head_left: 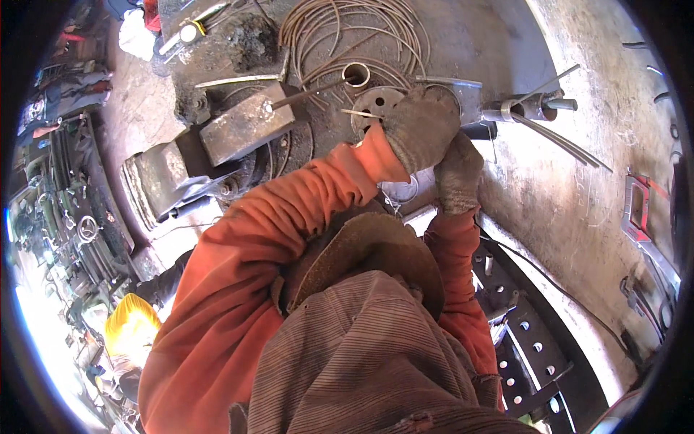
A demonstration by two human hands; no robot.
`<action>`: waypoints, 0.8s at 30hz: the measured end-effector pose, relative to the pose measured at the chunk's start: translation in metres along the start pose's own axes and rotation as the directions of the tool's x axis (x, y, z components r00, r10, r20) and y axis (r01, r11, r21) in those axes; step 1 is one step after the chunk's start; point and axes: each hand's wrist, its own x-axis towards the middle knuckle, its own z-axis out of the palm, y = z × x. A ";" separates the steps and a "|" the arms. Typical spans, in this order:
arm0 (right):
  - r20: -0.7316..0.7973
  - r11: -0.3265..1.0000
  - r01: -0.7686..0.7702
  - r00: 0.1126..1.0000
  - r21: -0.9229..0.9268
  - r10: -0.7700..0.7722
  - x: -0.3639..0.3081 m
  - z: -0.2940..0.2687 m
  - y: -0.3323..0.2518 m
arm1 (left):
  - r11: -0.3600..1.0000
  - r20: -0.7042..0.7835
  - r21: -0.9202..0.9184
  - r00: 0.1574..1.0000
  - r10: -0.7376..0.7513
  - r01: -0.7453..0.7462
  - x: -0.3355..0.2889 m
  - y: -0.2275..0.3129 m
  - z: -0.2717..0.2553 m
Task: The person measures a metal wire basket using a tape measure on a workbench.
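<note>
Grey worktop [499,43] w/ wire coil [295,32], metal clutter [79,246] far L; gloved hands [423,134], grip unclear

Opens at left onto a strip of dusty, pale brown floor [144,94]. Borders, farther left, on a dark, crowded row of metal pipes and parts [61,170], with a round spoked wheel [87,229] among them. Glares white with light along the lower-left rim. Spreads at right into a pale tan, stained surface [557,195], hard to tell as floor or wall. Includes a dark grey worktable [499,43] at top and a black perforated metal frame [567,354] at lower right.
</note>
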 end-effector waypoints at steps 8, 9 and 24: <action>-0.138 0.975 0.181 0.970 -0.131 -0.199 -0.014 -0.011 -0.034 | 0.999 0.126 0.045 0.992 0.014 -0.020 0.001 0.003 -0.002; -0.033 0.963 -0.234 0.970 0.135 0.240 -0.018 -0.023 -0.052 | 0.996 0.194 0.084 0.981 0.016 -0.032 0.003 0.006 -0.006; -0.252 0.923 -0.332 0.893 0.193 0.373 -0.071 0.033 -0.064 | 0.974 0.320 -0.085 0.920 0.227 -0.211 -0.009 0.017 -0.015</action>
